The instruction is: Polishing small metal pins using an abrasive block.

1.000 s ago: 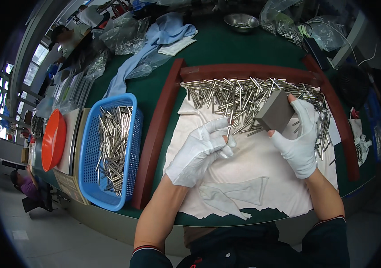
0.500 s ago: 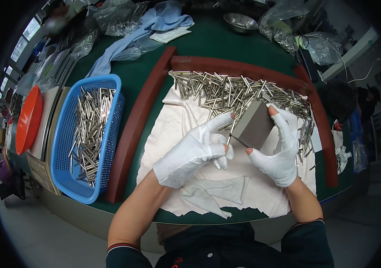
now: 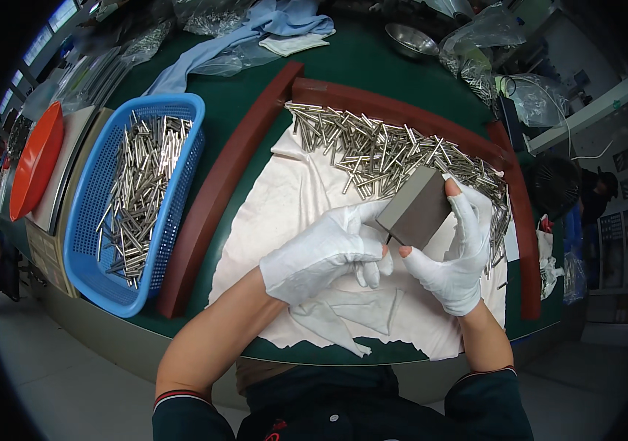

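- Well, the block [image 3: 418, 211] is grey, thick and plain, with flat faces and straight edges; a lighter narrow side faces up and left, a darker broad face turns toward the person.
- It is held up tilted above the pale cloth [image 3: 277, 198], in front of the heap of pins [image 3: 373, 154].
- Those pins are short, thin, shiny metal rods, lying crisscross along the far edge of the cloth, inside the red-brown wooden bars [image 3: 227, 185].
- The right hand [image 3: 455, 257], in a white glove with bare tips showing at the thumb and a finger, grips the block: thumb at its near lower corner, fingers at its right side, spread wide by its breadth.
- The left hand [image 3: 329, 253], gloved too, is closed on a single pin [image 3: 388, 239], pinched near the thumb; only a short dark bit shows, close by the block's lower left edge, and whether they touch I cannot tell.
- Its forefinger reaches to the block's left edge, the tip hidden there.
- More pins lie in the blue basket [image 3: 87, 253], left of the bars.
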A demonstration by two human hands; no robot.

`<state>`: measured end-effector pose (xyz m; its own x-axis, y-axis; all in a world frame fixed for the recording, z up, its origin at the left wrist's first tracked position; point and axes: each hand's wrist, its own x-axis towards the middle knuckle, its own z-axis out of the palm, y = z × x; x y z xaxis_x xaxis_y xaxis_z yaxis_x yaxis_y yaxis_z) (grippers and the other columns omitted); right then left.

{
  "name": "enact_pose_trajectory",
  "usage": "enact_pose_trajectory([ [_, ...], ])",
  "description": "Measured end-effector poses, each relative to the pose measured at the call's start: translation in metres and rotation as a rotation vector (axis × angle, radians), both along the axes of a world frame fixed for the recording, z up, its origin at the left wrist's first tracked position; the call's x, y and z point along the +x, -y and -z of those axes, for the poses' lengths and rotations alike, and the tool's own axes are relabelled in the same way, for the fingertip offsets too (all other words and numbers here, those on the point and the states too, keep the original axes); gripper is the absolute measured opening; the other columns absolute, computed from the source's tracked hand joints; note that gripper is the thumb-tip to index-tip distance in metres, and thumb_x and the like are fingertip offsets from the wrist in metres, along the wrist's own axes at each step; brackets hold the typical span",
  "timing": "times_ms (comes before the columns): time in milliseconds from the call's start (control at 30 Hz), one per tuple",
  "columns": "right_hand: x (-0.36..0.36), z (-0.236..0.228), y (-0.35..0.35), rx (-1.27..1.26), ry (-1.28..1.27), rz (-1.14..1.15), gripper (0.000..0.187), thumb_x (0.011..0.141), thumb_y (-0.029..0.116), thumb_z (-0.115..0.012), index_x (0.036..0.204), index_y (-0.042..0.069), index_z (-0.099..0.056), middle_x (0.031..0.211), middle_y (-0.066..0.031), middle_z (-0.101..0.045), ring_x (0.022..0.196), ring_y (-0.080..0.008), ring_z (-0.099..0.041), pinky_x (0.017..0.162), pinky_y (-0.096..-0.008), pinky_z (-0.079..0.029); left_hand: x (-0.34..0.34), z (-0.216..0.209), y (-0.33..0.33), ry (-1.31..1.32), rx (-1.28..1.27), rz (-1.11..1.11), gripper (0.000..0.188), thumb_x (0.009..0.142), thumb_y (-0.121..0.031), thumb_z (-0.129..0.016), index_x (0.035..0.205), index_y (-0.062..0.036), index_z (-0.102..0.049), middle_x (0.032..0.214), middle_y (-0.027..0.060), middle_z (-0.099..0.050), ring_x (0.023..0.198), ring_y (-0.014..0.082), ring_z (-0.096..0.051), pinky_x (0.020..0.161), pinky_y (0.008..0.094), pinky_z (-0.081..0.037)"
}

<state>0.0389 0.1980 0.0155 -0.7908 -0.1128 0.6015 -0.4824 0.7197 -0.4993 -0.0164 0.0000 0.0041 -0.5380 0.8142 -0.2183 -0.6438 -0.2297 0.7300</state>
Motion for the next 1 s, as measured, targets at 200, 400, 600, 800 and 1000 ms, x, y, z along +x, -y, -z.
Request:
enact_pose_trajectory([
  [200,0.002,-0.001,0.002,0.013,-0.009,-0.014,0.085,0.061,0.017,-0.082,0.134,0.001,-0.042,0.120,-0.0121,-0.043,0.109,-0.0224,-0.047,0.095,-0.0333,-0.038,0.004,-0.004,-0.004,0.007,-0.038,-0.015,0.059,0.081,-0.009,-0.059,0.135,0.0014,-0.037,0.076,0.0106,-0.061,0.053,0.0100,-0.055,0.051,0.0193,-0.048],
  [400,0.005,-0.003,0.000,0.013,0.004,0.013,0.086,0.062,0.020,-0.084,0.135,0.002,-0.042,0.120,-0.0118,-0.043,0.109,-0.0220,-0.047,0.096,-0.0339,-0.037,0.004,-0.009,0.000,0.047,0.028,-0.005,0.056,0.082,-0.005,-0.058,0.133,0.0022,-0.038,0.081,0.0092,-0.060,0.059,0.0105,-0.057,0.053,0.0203,-0.046],
  [600,0.006,0.000,-0.002,0.017,-0.038,0.011,0.089,0.059,0.014,-0.084,0.135,0.001,-0.041,0.119,-0.0137,-0.044,0.104,-0.0243,-0.050,0.087,-0.0347,-0.044,-0.003,-0.005,0.006,0.105,0.108,-0.047,0.057,0.080,-0.003,-0.063,0.131,0.0036,-0.040,0.088,0.0120,-0.060,0.061,0.0103,-0.058,0.048,0.0186,-0.045],
  [800,0.005,-0.003,-0.001,0.054,-0.089,0.004,0.089,0.059,0.013,-0.084,0.136,0.001,-0.040,0.120,-0.0149,-0.044,0.105,-0.0252,-0.049,0.085,-0.0360,-0.045,0.000,-0.006,0.004,0.081,0.080,-0.007,0.058,0.081,-0.004,-0.060,0.134,0.0020,-0.037,0.086,0.0116,-0.061,0.057,0.0093,-0.057,0.047,0.0180,-0.045],
  [1000,0.002,-0.004,0.007,0.073,-0.140,0.001,0.091,0.059,0.013,-0.084,0.137,0.001,-0.038,0.120,-0.0152,-0.043,0.105,-0.0254,-0.049,0.084,-0.0357,-0.045,0.007,-0.008,-0.004,0.081,0.019,0.006,0.057,0.083,-0.006,-0.058,0.136,0.0011,-0.037,0.080,0.0111,-0.062,0.055,0.0080,-0.055,0.048,0.0180,-0.044],
])
